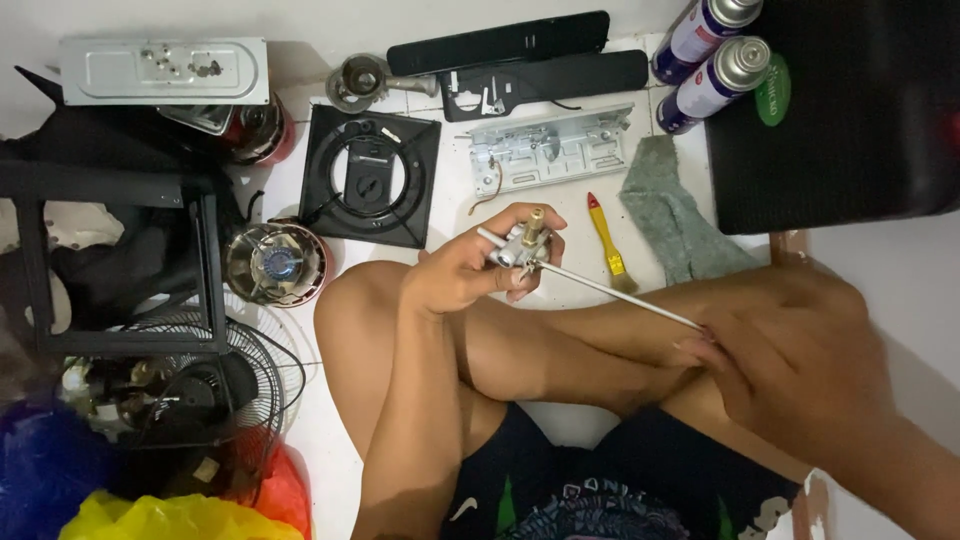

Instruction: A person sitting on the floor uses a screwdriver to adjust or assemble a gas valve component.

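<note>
— While we start at the left edge, what sits there?

— At the top, a grey metal plate (165, 70) lies flat on the white tiled floor (450, 205). Below it stands a black frame (120, 260), then a fan guard (215, 395), and at the bottom corner a blue bag (40, 470) and a yellow bag (170, 518). A round burner head (275, 262) rests just beside the frame.

— And toward the middle?

— A black square pan support (370, 177) lies beside the burner head. Right of it is a pale metal bracket (550, 148), with two long black panels (520, 60) above it.

— Where are the hands?

— The left hand (470, 270) is raised over the person's bent knee, fingers closed around a small valve body (522, 245) with a brass tip. A thin metal tube (620, 295) runs from that valve down to the right. The right hand (790, 350) pinches the tube's far end between its fingertips.

— Anything with labels?

— Two spray cans (710, 55) lie at the top right, white and purple with silver tops. A round green sticker (773, 92) sits on a black case (840, 110) just beside them. A yellow-handled brush (608, 240) with a red end and a grey-green cloth (675, 215) lie between the bracket and the case.
</note>
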